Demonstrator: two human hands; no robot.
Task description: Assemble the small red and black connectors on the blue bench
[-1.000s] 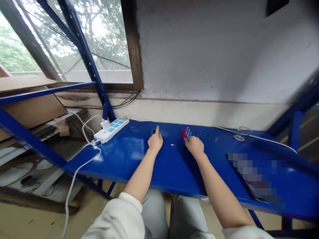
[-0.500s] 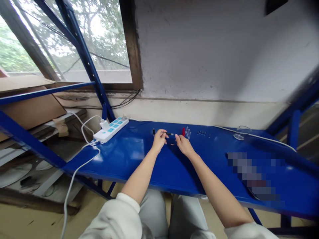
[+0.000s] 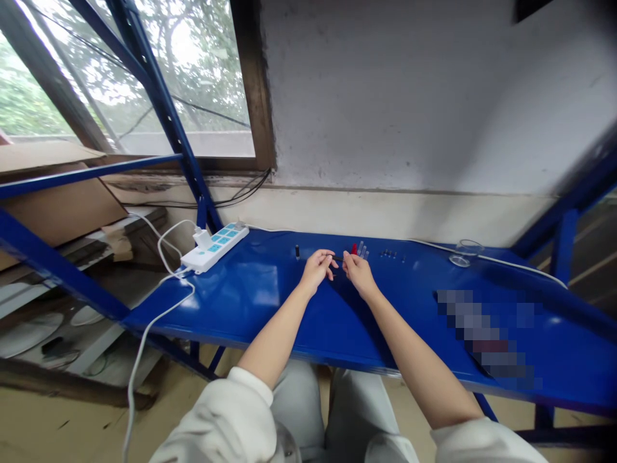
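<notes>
Between my two hands lies a slim black pen (image 3: 338, 258), held level above the blue table (image 3: 328, 321). My left hand (image 3: 317, 271) pinches its left part with the fingers. At the right end of the pen, my right hand (image 3: 359, 273) has thumb and fingers closed on it; its very tip is hidden. Just behind my right hand are red pieces (image 3: 354, 249) and several clear tubes (image 3: 362, 249), partly covered by the hand. A short black cylinder (image 3: 297, 251) stands upright left of my left hand. Small dark parts (image 3: 388, 254) lie in a row farther right.
A white power strip (image 3: 215, 248) with a plug and a trailing cable sits on the table's left. Toward the right back is a clear glass dish (image 3: 461, 261) beside a white cable. A blurred-out flat object (image 3: 477, 331) lies at the right. Blue rack posts (image 3: 178, 122) frame the table.
My right hand has come to the pen's right end, closing the gap between the hands. My left hand has shifted slightly right with the pen.
</notes>
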